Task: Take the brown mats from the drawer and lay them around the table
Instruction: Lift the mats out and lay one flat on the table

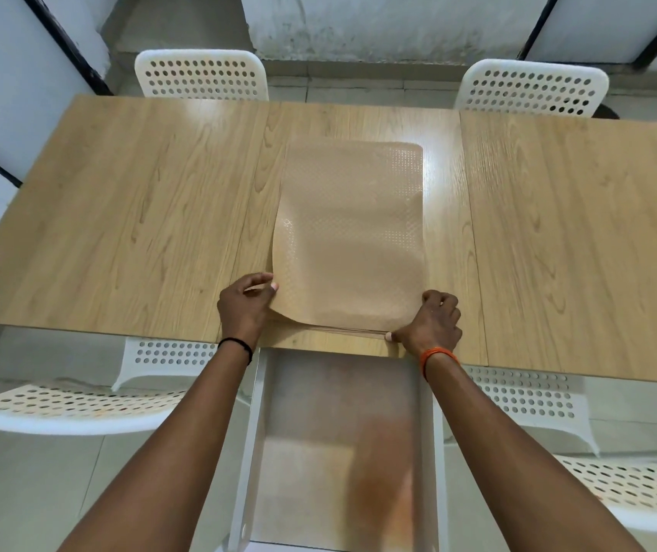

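A stack of brown mats (349,237) lies on the middle panel of the wooden table (120,217), its long side running away from me. My left hand (245,306) pinches the near left corner of the top mat, which curls up off the ones beneath. My right hand (430,326) grips the near right corner of the stack, thumb under its edge. Below the table's near edge the white drawer (253,452) is pulled out between my forearms; a stained liner covers its bottom.
Two white perforated chairs (201,75) (532,89) stand at the far side of the table. Two more (76,404) (597,464) flank the drawer on my side. White wall panels with black frames surround the room.
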